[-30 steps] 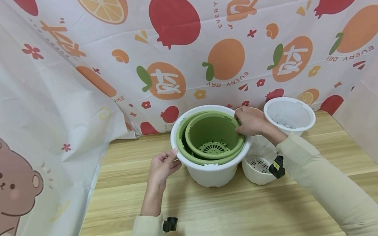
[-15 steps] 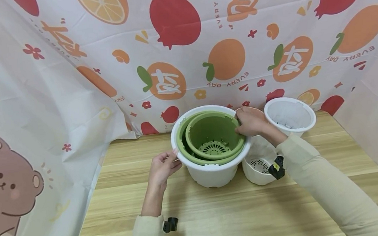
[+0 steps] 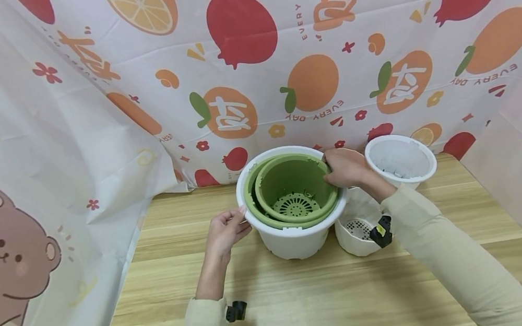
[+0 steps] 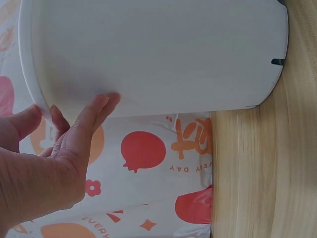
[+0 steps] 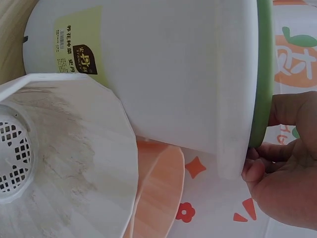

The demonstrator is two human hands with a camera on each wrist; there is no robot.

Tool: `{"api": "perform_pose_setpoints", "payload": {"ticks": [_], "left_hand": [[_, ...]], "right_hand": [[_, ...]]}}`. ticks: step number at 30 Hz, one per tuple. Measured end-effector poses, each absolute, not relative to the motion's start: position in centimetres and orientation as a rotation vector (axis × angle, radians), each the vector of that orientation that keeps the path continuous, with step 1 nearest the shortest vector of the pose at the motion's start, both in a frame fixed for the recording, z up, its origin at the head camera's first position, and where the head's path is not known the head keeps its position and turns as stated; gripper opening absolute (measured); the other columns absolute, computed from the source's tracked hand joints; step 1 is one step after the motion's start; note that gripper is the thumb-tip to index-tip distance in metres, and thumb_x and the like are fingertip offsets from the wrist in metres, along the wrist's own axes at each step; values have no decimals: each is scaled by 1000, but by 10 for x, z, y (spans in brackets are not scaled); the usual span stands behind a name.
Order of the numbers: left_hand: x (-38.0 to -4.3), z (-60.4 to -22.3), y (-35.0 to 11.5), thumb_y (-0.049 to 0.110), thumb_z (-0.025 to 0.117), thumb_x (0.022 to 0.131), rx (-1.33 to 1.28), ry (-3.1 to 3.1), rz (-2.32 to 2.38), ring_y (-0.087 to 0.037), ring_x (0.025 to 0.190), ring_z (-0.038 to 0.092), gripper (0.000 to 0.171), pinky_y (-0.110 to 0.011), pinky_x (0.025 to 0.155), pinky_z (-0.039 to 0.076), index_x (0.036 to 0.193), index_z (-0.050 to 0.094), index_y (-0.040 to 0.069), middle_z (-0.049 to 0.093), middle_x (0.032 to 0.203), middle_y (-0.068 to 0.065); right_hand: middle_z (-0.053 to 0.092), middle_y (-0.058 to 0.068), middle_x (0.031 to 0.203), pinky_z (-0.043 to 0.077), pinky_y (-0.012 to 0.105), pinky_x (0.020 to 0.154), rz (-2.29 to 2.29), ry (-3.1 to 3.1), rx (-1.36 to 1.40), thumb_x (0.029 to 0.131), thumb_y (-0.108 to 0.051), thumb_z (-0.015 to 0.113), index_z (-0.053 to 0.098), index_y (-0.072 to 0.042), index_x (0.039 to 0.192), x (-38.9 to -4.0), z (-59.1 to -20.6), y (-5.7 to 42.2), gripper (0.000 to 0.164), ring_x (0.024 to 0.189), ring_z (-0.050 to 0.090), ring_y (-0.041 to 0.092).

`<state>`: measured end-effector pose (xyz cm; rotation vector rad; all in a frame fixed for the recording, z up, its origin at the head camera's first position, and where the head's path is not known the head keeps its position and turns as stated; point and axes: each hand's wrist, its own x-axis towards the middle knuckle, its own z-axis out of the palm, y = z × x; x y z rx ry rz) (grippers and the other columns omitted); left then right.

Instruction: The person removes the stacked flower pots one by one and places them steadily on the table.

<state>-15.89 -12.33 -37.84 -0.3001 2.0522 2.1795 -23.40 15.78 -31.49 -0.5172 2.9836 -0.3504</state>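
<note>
A large white flowerpot (image 3: pixel 294 241) stands upright on the table. Inside it sits a green pot (image 3: pixel 250 190), and a smaller green pot (image 3: pixel 291 178) lies within that one, off-centre to the right. My left hand (image 3: pixel 223 235) pinches the white rim at its left; in the left wrist view, thumb and index finger meet at the rim while other fingers touch the white wall (image 4: pixel 163 54). At the right side, my right hand (image 3: pixel 348 167) grips the smaller green pot's rim. The right wrist view shows that hand (image 5: pixel 287 163) at a green rim (image 5: pixel 263 74); its fingertips are partly hidden.
Right of the nested pots stands a cream faceted pot (image 3: pixel 360 208) with a perforated base. Behind it is a peach pot (image 5: pixel 161 173), mostly covered by my right hand in the head view. Another white pot (image 3: pixel 399 157) stands farther right, near the fruit-print cloth (image 3: pixel 304 27).
The smaller green pot has shifted very slightly to the left and toward the front. Both hands keep their holds, almost unmoved.
</note>
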Motion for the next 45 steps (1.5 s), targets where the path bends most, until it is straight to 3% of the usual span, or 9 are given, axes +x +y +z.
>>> {"api": "perform_pose_setpoints", "payload": {"ticks": [30,45], "left_hand": [[-159,-378,-123,15,54,93,-294,2048,2187,-13,76,63,27,-31,78,54,99,54,-11,64,83,-8],[-159,-377,-123,14,54,93,-320,2045,2186,-13,75,64,25,-31,77,55,98,55,-10,63,83,-8]], "right_hand": [[59,6,81,48,30,63,-727,2874,-441,79,-10,64,62,0,95,-232,-315,164,19,74,55,19],[54,12,89,50,29,68,-1022,2726,-356,80,-3,59,55,3,104,-234,-319,169,25,83,51,23]]}}
